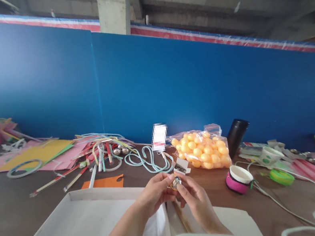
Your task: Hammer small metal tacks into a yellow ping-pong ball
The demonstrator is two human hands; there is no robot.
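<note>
a dark brown table (16, 216) carries a white tray (73, 230), coloured paper sheets (38, 153), a bag of orange balls (202, 148) and a pink cup (238, 180).

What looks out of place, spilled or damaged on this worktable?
Nothing looks spilled or broken. The table is cluttered: sticks and tubing lie in a loose tangle by the blue wall, and the bag of orange balls is intact. Both hands, left hand and right hand, pinch a small metal ring over the white tray.

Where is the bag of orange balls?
The bag of orange balls sits on the table by the blue wall, just beyond the hands, between the white tag and the black cup.
</note>
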